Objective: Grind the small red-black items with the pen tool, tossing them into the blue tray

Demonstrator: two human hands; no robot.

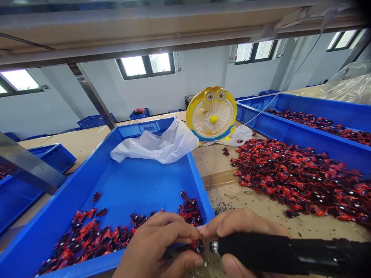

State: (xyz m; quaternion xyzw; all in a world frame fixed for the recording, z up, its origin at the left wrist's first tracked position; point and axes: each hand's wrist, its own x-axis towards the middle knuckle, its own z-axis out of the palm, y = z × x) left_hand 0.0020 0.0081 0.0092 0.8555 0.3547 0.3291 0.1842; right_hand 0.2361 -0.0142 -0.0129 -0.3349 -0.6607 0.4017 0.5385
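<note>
small red-black part (199, 246), pinched in left hand (158, 247), glossy

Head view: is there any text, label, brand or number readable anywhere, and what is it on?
No text reads clearly.
The blue tray has an embossed mark on its far wall: too blurred to read.
The yellow fan shows only cartoon eyes, no lettering.
The black tool in the right hand has no visible marking.
The small part pinched by the left hand is too small to tell.
</note>
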